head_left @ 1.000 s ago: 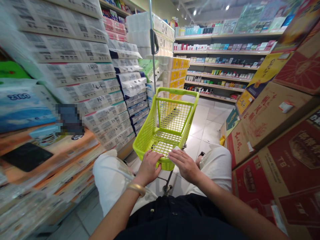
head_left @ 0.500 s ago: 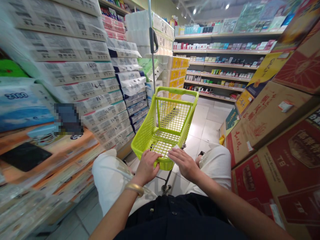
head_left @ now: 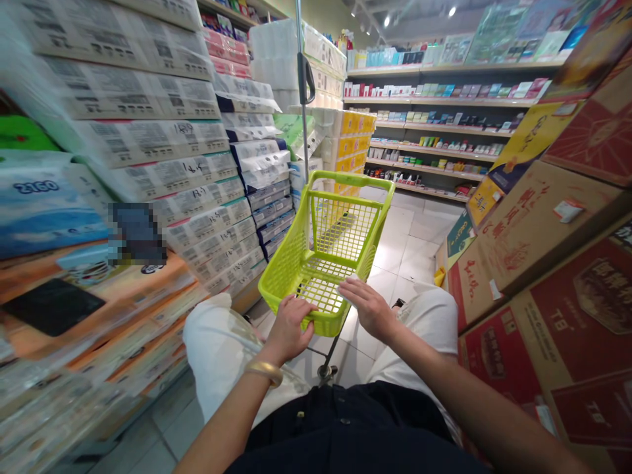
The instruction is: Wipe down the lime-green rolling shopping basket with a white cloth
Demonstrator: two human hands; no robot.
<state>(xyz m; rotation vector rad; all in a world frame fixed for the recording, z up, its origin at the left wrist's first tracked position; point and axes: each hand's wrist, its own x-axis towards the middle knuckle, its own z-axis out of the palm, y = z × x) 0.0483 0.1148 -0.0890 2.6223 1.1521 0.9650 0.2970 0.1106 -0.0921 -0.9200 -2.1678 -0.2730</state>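
Observation:
A lime-green plastic cart basket (head_left: 340, 197) stands in the aisle right in front of me; its mesh floor shows nothing in it. My left hand (head_left: 289, 326) curls its fingers over the basket's near rim, with a gold bangle (head_left: 264, 372) on the wrist. Just right of it, my right hand (head_left: 371, 306) hovers over the near right corner of the rim. Its fingers are closed on a small white slip of paper (head_left: 345, 289) that sticks out toward the basket.
Wrapped tissue packs (head_left: 162, 171) are stacked high along the left. Red and brown cardboard boxes (head_left: 553, 263) crowd the right side. A metal pole (head_left: 302, 92) rises behind the basket. Shelves of small goods (head_left: 434, 125) line the far wall beyond a pale tiled floor (head_left: 415, 243).
My right hand has lifted off the basket rim and moved slightly forward and right with the white slip. My left hand has kept its grip.

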